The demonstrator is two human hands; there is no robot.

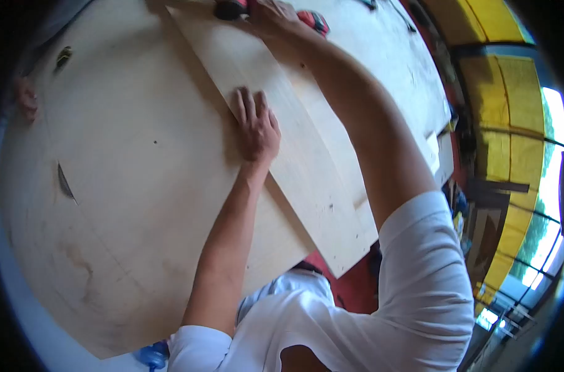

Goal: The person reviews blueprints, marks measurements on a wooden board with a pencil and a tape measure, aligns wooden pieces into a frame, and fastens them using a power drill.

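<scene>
A long pale wooden board (303,155) lies slantwise across the large wooden worktable (133,204), its near end jutting past the table's edge. My left hand (256,131) rests on the board's left side, with fingers stretched out and lying flat. At the top of the view, my right hand (274,13) is wrapped round a red and black cordless drill (233,8). The drill's red base (314,22) shows on the far side of that hand. Its tip is cut off by the frame, so I cannot tell whether it touches the board.
Another person's hand (27,99) is at the table's left edge. A small dark and yellow object (63,57) and a dark feather-shaped piece (65,183) lie on the left. Yellow panels (517,93) stand beyond the right side. A blue plastic object (153,355) is below the near edge.
</scene>
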